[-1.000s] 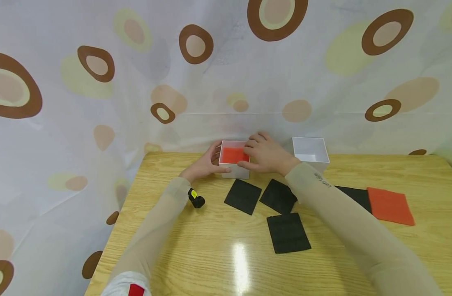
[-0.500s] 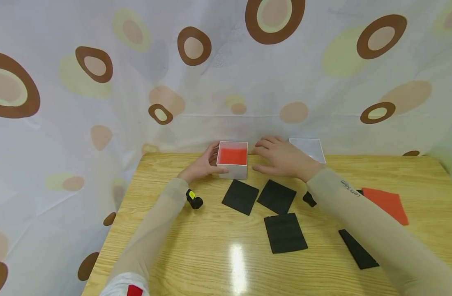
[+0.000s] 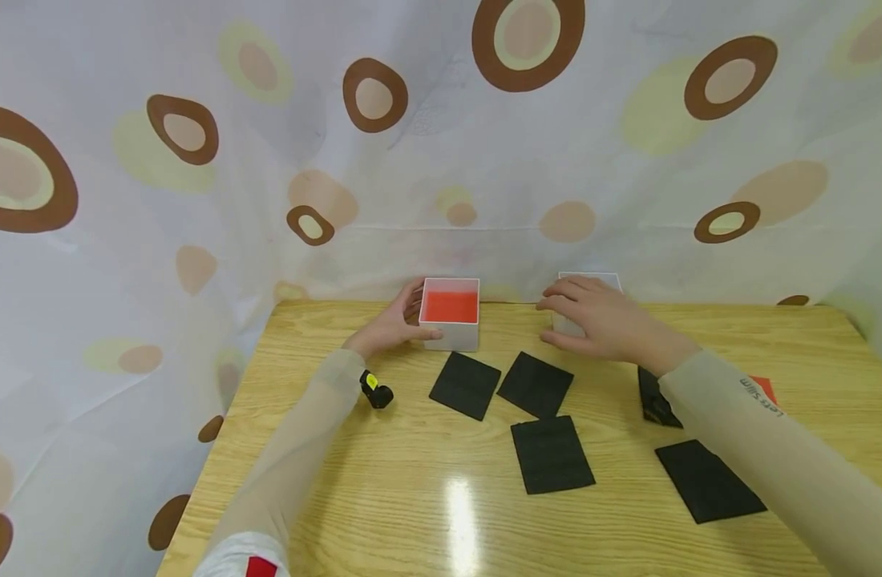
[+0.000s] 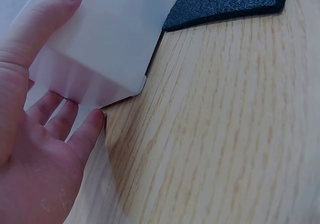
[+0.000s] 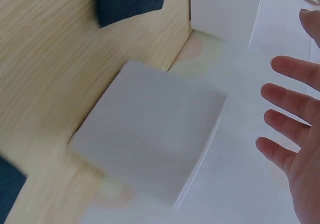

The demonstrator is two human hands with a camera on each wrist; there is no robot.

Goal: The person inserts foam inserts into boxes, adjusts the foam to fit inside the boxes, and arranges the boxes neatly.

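My left hand (image 3: 390, 324) holds a white square box (image 3: 451, 338) at the table's back edge, thumb on its front face and fingers along its left side. A red layer (image 3: 451, 307) covers the inside of this box. In the left wrist view the fingertips touch the box wall (image 4: 110, 39). My right hand (image 3: 607, 320) hovers over a second white box, fingers spread and slightly bent, holding nothing. That second box (image 5: 150, 129) shows whole in the right wrist view, apart from the fingers; in the head view the hand hides most of it.
Black foam squares lie in front of the boxes: one at left (image 3: 465, 386), one beside it (image 3: 535, 386), one nearer (image 3: 552, 454). More black squares (image 3: 708, 481) and a red square's corner (image 3: 764, 389) show around the right forearm. A patterned curtain (image 3: 412, 184) hangs behind the table.
My right hand has left the red-filled box and moved right, to over the second white box. My left hand stays on the first box.
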